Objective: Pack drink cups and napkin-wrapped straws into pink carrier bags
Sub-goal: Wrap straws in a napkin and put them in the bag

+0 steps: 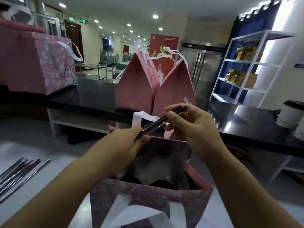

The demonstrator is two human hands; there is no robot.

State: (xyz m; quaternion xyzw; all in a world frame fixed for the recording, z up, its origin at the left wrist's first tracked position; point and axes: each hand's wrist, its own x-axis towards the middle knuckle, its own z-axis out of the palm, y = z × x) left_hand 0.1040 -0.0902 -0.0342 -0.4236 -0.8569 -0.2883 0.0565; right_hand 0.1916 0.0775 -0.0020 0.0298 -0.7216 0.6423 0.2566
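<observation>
Both hands meet over an open pink carrier bag (148,191) in the lower centre of the frame, its white handles (139,209) spread toward the camera and two dark cup lids (162,184) showing deep inside. The left hand (130,142) pinches the lower end of black straws (162,120) in a clear wrapper; the right hand (189,122) pinches their upper end. More wrapped straws (19,171) lie at lower left. Two closed pink bags (153,83) stand on the black counter (92,99) behind. At upper left, a pink box (49,66) bears a cartoon cat. The red banner (164,45) carries writing too blurred to read.
</observation>
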